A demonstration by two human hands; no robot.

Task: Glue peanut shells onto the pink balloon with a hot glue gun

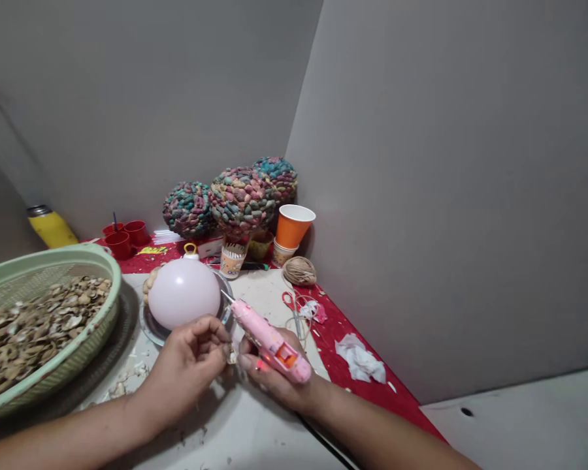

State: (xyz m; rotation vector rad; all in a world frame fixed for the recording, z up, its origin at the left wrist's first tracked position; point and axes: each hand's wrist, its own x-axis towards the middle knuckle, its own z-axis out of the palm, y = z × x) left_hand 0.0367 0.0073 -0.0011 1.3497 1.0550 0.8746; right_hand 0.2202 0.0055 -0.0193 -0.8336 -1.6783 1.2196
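My right hand (279,375) is wrapped around a pink hot glue gun (269,339), its metal nozzle pointing up and left; a red light glows near my fingers. Close beside it, my left hand (196,356) is closed, pinching a small peanut shell piece (232,356) at the fingertips. Behind my hands a pale pink balloon (185,294) rests in a metal bowl (151,334), with several peanut shells (149,284) stuck along its left side. A yellow ring and white cap top the balloon. My fingers partly hide the shell piece.
At left stands a green basket (110,274) of peanut shells. Behind are several coloured shell-covered balls (242,199), red cups (119,245), a yellow bottle (53,228) and an orange paper cup (293,227). Twine (300,271), scissors (294,310) and crumpled tissue (360,358) lie right.
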